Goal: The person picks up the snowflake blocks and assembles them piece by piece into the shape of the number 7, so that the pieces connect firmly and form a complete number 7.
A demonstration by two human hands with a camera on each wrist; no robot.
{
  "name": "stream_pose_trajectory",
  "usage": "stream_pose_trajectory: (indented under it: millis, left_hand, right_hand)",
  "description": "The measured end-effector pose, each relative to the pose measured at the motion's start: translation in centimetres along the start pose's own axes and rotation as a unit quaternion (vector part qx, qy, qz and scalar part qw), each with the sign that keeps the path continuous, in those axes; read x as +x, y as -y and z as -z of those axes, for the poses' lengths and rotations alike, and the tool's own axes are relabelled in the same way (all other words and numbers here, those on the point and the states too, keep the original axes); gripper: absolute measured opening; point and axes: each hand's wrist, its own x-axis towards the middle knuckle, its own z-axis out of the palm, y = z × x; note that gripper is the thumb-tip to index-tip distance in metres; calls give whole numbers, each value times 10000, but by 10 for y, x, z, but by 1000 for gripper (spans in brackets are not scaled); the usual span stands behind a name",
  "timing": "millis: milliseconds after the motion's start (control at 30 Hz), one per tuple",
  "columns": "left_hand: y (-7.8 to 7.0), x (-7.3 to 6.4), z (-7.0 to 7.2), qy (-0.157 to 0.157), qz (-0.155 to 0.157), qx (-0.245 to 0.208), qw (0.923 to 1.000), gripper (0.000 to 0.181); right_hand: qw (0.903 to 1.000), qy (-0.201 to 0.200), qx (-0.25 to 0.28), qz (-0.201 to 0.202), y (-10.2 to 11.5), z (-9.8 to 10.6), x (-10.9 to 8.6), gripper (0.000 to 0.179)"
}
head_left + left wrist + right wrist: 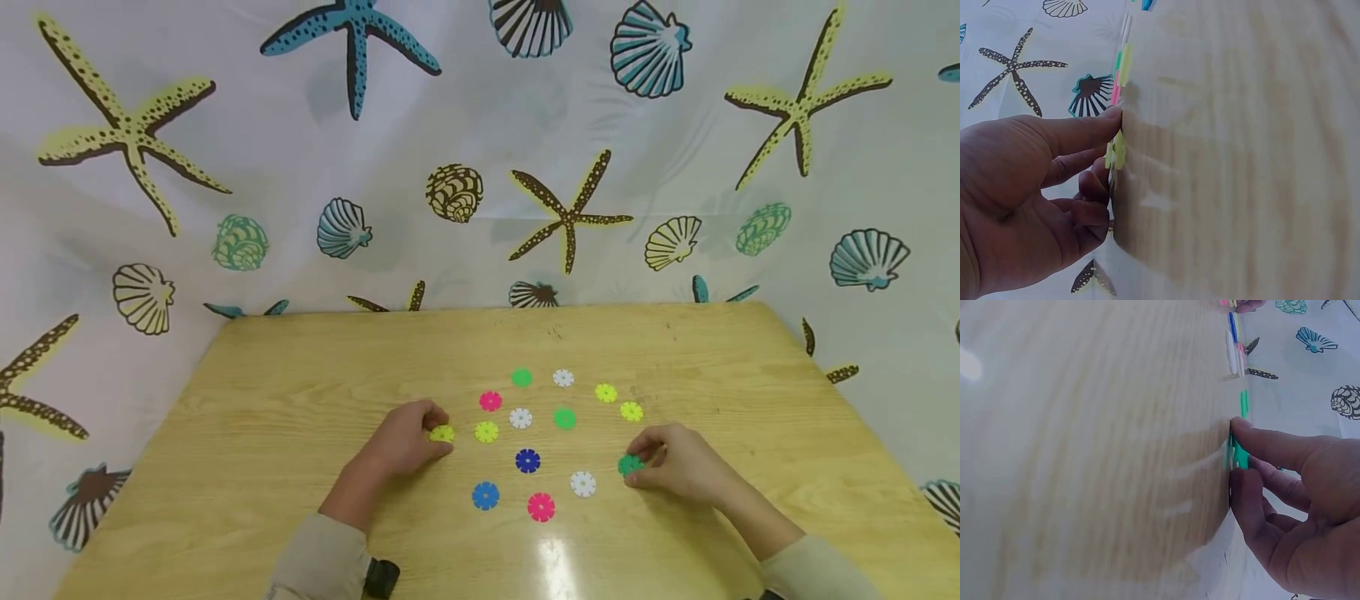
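My left hand (408, 439) is low over the table at the left of a spread of flat notched plastic discs. Its thumb and fingertips pinch a yellow notched disc (442, 433), which shows edge-on as a yellow piece (1116, 153) in the left wrist view. On the right side, my right hand (678, 462) holds a dark green notched disc (630, 465) by its rim between thumb and fingers. That green disc (1240, 456) appears edge-on near the tabletop in the right wrist view. Another yellow disc (487, 432) lies just right of my left hand.
Between the hands lie several loose discs, among them a dark blue disc (528, 461), a blue disc (486, 496), a pink disc (541, 507) and a white disc (582, 484). The wooden table (300, 367) meets a patterned cloth (420, 275) at the back.
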Motion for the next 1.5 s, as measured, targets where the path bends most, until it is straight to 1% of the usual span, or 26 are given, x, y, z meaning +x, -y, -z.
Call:
stream_pose_trajectory:
  millis: [67, 167, 333, 467, 567, 600, 633, 667, 733, 767, 800, 833, 900, 967, 1067, 1167, 1267, 1300, 1400, 1500]
  left_hand:
    - [1, -2, -1, 4, 131, 9, 9999, 30]
    - [2, -4, -3, -56, 229, 1, 9997, 27]
    - [1, -4, -3, -259, 179, -130, 9994, 23]
    - [2, -6, -2, -295, 242, -454, 9982, 22]
    - [3, -9, -1, -220, 324, -1014, 9941, 24]
    - [3, -10, -1, -168, 337, -1298, 9908, 25]
    - [3, -11, 0, -95, 354, -1630, 9859, 26]
    - [3, -12, 0, -17, 377, -1979, 9795, 27]
    - [1, -15, 2, 167, 416, -2602, 9645, 28]
    - [0, -16, 2, 298, 434, -2905, 9554, 29]
    - [-1, -18, 3, 424, 434, -3126, 9480, 30]
    - [-3, -20, 3, 536, 422, -3290, 9419, 31]
    - [-5, -23, 4, 730, 396, -3522, 9322, 33]
    - [-6, -26, 4, 843, 357, -3687, 9250, 36]
    - [-8, -29, 4, 895, 327, -3844, 9182, 37]
    - [-11, -32, 3, 898, 272, -3913, 9155, 36]
    - [-14, -35, 1, 904, 200, -3857, 9179, 33]
    - [-15, -35, 1, 880, 188, -3818, 9198, 32]
    - [-17, -36, 0, 845, 204, -3743, 9232, 31]
    - [-17, -37, -1, 828, 251, -3786, 9215, 32]
  right_hand:
    - [10000, -35, -12, -59, 0, -2, -1, 30]
    - [9998, -155, -65, -54, 0, -4, -2, 28]
    - [9994, -340, 84, -71, 4, -2, -4, 23]
    - [9988, -336, 328, -126, 5, -1, -3, 24]
    - [9974, -323, 587, -259, 4, -2, -1, 25]
    - [9969, -329, 650, -288, 4, -2, 0, 26]
    - [9963, -343, 715, -318, 4, -3, 1, 26]
    - [9958, -355, 765, -347, 5, -3, 2, 26]
    - [9948, -368, 875, -364, 8, -3, 4, 27]
    - [9946, -369, 912, -342, 10, -4, 5, 28]
    - [9944, -383, 928, -325, 12, -4, 5, 29]
    - [9940, -375, 977, -328, 14, -4, 6, 29]
    - [9930, -340, 1092, -297, 18, -4, 6, 31]
    - [9921, -305, 1189, -265, 22, -4, 7, 32]
    - [9909, -289, 1300, -213, 28, 0, 7, 33]
    - [9896, -301, 1400, -156, 32, 4, 6, 36]
    - [9880, -343, 1502, -65, 36, 6, 5, 37]
    - [9874, -360, 1542, -40, 37, 6, 5, 37]
    - [9857, -392, 1636, 0, 43, 5, 5, 38]
    - [9858, -424, 1624, -30, 49, 3, 4, 37]
